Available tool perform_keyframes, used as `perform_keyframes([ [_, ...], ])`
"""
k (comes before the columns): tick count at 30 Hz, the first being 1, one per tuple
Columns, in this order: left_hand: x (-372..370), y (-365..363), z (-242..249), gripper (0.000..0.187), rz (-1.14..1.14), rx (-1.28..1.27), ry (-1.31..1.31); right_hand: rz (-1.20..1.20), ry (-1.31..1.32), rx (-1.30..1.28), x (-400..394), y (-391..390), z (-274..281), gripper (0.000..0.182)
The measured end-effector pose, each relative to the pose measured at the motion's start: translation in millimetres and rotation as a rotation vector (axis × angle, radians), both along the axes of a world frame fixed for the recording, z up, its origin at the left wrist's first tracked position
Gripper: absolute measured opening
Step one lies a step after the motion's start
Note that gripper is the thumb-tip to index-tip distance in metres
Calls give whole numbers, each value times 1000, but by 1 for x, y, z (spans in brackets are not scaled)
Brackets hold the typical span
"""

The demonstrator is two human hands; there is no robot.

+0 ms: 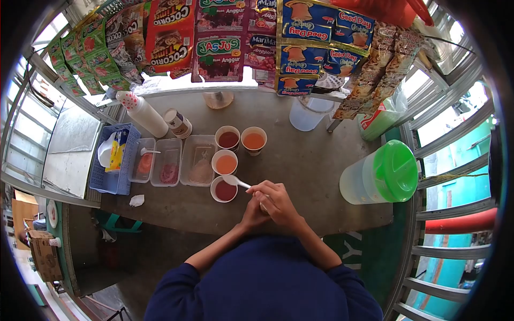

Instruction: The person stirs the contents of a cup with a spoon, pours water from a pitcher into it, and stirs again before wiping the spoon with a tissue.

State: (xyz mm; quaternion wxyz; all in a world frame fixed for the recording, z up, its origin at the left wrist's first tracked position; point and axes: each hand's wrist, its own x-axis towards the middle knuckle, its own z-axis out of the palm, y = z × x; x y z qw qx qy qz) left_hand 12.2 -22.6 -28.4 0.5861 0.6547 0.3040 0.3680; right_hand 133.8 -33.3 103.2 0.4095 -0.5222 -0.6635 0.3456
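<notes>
My right hand (pixel 277 202) is closed on a white plastic spoon (pixel 235 182), whose bowl reaches over the rim of the nearest paper cup (pixel 223 190) of dark red drink. My left hand (pixel 252 216) is curled just beneath and against the right one; the other hand mostly hides whatever it holds. Beyond the nearest cup stands a cup of light orange drink (pixel 225 163). Farther back, a dark red cup (pixel 228 139) and an orange cup (pixel 254 140) stand side by side.
Left of the cups are clear tubs of powder (pixel 198 170), a blue basket (pixel 110 184), stacked paper cups (pixel 178 124) and a white cup sleeve (pixel 147 119). A green-lidded water container (pixel 356 182) stands right, a clear pail (pixel 308 115) behind. Sachets (pixel 219 56) hang above the table (pixel 300 176).
</notes>
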Motion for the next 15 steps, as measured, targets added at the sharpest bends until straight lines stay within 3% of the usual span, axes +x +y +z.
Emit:
perform_keyframes([
  [1, 1, 1, 5, 55, 1, 0, 0, 1, 0, 0, 1, 0, -1, 23],
  [3, 2, 1, 14, 70, 44, 65, 27, -102, 312, -15, 5, -2, -3, 26],
  [4, 2, 0, 13, 70, 45, 63, 26, -102, 311, -17, 7, -4, -3, 26],
  [6, 1, -1, 13, 78, 74, 118, 88, -238, 614, -82, 12, -7, -2, 34],
  [15, 1, 2, 13, 79, 91, 151, 149, -516, 735, 56, 62, -38, -10, 41],
])
